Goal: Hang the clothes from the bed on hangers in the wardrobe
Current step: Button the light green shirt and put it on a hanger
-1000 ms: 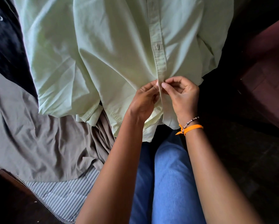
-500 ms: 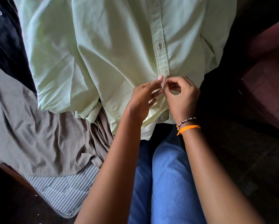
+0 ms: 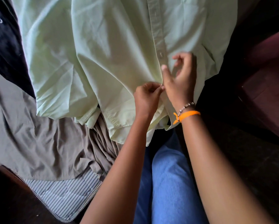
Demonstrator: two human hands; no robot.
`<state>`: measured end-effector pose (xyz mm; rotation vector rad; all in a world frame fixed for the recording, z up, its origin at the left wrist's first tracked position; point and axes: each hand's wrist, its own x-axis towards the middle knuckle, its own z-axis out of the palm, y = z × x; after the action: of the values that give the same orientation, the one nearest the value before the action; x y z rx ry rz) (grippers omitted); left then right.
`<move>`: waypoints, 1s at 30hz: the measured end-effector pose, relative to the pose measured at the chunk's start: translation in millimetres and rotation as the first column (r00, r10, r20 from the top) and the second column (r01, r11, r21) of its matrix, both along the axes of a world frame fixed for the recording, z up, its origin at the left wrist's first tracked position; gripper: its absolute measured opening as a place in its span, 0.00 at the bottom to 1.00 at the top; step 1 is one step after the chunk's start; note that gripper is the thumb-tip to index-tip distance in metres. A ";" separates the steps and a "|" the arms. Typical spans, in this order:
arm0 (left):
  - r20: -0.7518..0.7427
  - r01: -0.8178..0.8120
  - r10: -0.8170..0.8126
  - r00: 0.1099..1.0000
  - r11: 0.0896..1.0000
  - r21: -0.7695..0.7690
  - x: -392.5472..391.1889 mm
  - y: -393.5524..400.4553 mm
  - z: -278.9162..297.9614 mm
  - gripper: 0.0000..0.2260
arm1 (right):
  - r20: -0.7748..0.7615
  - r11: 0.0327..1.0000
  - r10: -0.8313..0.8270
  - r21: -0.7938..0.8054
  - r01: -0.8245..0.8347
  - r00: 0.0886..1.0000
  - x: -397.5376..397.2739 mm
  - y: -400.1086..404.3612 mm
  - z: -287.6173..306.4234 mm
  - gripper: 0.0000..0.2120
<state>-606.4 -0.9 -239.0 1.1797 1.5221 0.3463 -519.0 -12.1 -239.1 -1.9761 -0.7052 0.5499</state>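
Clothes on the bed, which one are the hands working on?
The pale green shirt. The left hand pinches its button placket near the hem, with the right hand loose beside it. The brown garment and black one lie untouched.

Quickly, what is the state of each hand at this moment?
Left hand: pinches the button placket of the pale green shirt.
Right hand: open, fingers loosely spread over the shirt, holding nothing.

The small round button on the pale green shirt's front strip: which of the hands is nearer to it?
Right. The right hand hovers just beside the small round button, fingers loosely spread. The left hand pinches the pale green shirt lower on the placket.
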 end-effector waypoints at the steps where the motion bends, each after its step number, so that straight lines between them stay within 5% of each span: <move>1: -0.053 0.075 -0.072 0.996 0.996 0.057 1.5 0.4 -0.7 0.05 | 0.107 0.998 0.056 -0.034 -0.053 0.993 -0.2 13.0 3.1 0.15; 3: -0.204 0.261 -0.238 0.950 0.961 0.095 1.4 5.5 2.1 0.03 | 0.214 0.980 0.151 -0.163 -0.117 0.965 4.4 34.9 2.1 0.17; 6: -0.350 0.450 -0.399 0.847 0.890 0.073 -1.2 19.4 9.8 0.02 | 0.136 0.982 0.132 -0.156 -0.111 0.982 20.7 47.5 -5.3 0.13; 12: -0.290 0.170 -0.065 0.955 0.918 0.357 27.0 39.7 18.9 0.10 | -0.024 0.990 0.069 -0.123 -0.072 0.997 43.3 34.8 -14.4 0.06; 22: -0.469 -0.027 0.123 0.874 0.978 0.207 64.5 63.5 13.4 0.09 | -0.087 0.989 0.076 -0.121 -0.086 0.993 45.7 37.3 -19.7 0.02; 30: -0.412 0.020 0.034 0.910 0.992 0.126 47.5 63.8 19.0 0.05 | -0.071 0.991 0.049 -0.124 -0.058 0.996 38.8 39.5 -12.6 0.01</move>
<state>-558.9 62.9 -220.1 1.4124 1.8936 0.2063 -480.2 27.4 -251.6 -2.0499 -0.6980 0.7056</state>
